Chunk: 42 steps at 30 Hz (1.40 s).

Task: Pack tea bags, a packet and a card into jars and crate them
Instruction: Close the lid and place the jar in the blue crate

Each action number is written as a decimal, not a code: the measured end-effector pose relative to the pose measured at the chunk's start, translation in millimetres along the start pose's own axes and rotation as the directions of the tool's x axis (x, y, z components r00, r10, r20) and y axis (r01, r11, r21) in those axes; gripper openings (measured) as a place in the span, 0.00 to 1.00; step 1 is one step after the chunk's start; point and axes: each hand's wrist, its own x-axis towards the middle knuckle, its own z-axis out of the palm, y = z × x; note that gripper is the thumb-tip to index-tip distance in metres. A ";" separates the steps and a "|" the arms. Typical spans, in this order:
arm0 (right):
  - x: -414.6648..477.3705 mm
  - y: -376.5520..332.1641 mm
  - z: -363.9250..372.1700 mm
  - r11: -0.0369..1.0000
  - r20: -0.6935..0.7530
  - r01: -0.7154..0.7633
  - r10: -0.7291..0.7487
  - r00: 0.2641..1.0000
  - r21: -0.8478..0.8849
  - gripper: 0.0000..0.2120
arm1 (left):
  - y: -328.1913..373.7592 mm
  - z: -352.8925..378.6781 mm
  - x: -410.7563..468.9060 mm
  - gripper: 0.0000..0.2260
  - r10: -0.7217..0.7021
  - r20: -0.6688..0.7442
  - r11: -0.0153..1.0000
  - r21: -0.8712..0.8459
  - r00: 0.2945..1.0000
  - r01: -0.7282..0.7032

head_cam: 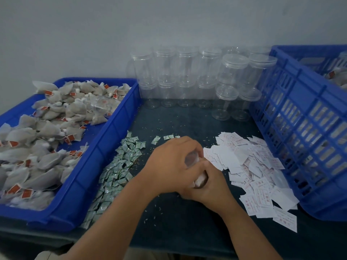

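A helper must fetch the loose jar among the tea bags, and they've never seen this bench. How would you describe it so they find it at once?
Start at the shallow blue tray on the left of the table, heaped with grey tea bags. Near its far right corner one clear jar lies on its side on the bags. Every other empty jar stands stacked against the wall, outside the tray.

The left hand (172, 164) and right hand (208, 182) cover most of a clear jar (191, 159); contents unreadable. Print on the cards (251, 166) is too small. The blue crate (308, 132) is cut off at the desk's right edge.
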 end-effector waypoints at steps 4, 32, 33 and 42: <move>2.2 -1.4 -2.3 0.991 0.103 -0.079 0.069 0.992 0.105 0.24 | -5.4 -2.8 -1.2 0.06 0.135 0.005 0.985 -0.106 0.991 -0.134; 1.1 -3.3 9.3 0.997 -0.042 0.051 -0.054 0.998 -0.063 0.28 | -12.4 -8.3 -7.1 0.39 -0.201 0.100 0.957 -0.193 0.975 0.217; 2.3 -2.7 10.5 0.990 -0.038 0.063 -0.068 0.997 -0.127 0.28 | -7.3 -1.3 -7.2 0.40 -0.246 0.071 0.957 -0.142 0.967 0.254; -0.5 -6.7 1.1 1.000 -0.006 0.001 -0.001 1.000 0.017 0.25 | -0.7 9.9 -3.3 0.12 -0.097 -0.133 0.967 -0.248 0.986 0.061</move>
